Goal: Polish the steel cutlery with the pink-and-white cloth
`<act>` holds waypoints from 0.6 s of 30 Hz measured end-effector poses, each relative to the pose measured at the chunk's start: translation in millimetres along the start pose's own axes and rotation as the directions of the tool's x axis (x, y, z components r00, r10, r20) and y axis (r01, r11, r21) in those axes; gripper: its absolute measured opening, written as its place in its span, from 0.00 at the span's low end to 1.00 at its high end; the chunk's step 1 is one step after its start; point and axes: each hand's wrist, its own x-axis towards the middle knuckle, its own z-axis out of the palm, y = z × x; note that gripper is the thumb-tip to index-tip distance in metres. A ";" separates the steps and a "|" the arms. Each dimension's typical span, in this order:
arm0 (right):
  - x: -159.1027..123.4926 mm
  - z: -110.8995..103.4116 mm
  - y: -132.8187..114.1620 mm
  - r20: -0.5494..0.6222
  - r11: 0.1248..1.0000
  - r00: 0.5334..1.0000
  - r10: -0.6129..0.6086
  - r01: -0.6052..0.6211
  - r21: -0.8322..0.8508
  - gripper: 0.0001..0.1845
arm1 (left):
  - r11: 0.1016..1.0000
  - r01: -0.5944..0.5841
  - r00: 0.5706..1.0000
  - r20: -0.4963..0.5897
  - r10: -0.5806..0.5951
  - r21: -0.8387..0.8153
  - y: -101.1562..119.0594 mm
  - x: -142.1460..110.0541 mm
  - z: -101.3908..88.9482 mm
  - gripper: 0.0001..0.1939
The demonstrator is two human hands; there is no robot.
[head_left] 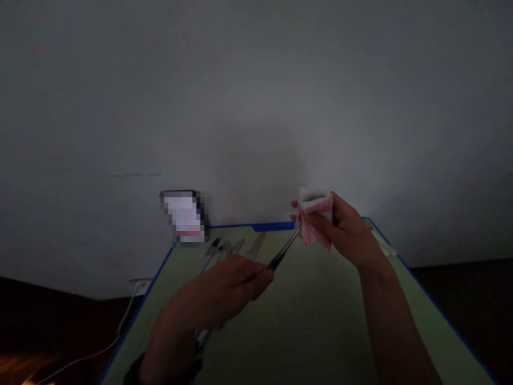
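Note:
My left hand (pixel 236 283) is closed around the handle of a slim metal piece of cutlery (pixel 285 251), which slants up to the right. Its far end goes into a pink and white cloth (pixel 316 206), so whether it is a spoon or a fork is hidden. Fingers and thumb of my right hand (pixel 355 235) pinch the folded cloth about that end, above the table's far edge. Several metal knives and other cutlery pieces (pixel 255 246) lie on the table beyond and partly under my left hand.
The green table (pixel 312 321) has a blue rim and stands against a grey wall (pixel 256 80). A phone with a lit, blurred screen (pixel 184 216) leans at the far left corner. Pale slender items (pixel 385 243) lie at the right edge. A white cable (pixel 120 331) hangs at left.

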 end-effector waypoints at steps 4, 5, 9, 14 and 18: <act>-1.9 -8.3 -2.6 0.080 0.976 0.997 -0.018 0.035 -0.215 0.11 | 1.000 -0.011 0.999 0.035 0.011 0.000 -1.8 1.1 -1.7 0.21; -2.3 -9.8 -3.6 0.090 0.965 0.996 -0.022 0.045 -0.259 0.10 | 1.000 -0.018 0.999 0.046 0.018 0.006 -2.5 2.1 -2.2 0.21; -3.7 -12.1 -7.5 0.103 0.924 0.995 -0.017 0.054 -0.378 0.09 | 0.998 -0.014 0.999 0.045 0.011 0.054 -6.8 7.0 -2.8 0.21; -2.4 -6.3 -10.3 0.135 0.946 0.990 -0.030 0.072 -0.316 0.10 | 0.996 0.024 1.000 -0.009 -0.023 0.089 -14.7 11.4 1.5 0.21; -3.3 -3.9 -11.3 0.135 0.976 0.990 -0.041 0.068 -0.209 0.15 | 0.994 0.065 0.994 -0.088 -0.057 0.083 -20.5 14.7 0.4 0.17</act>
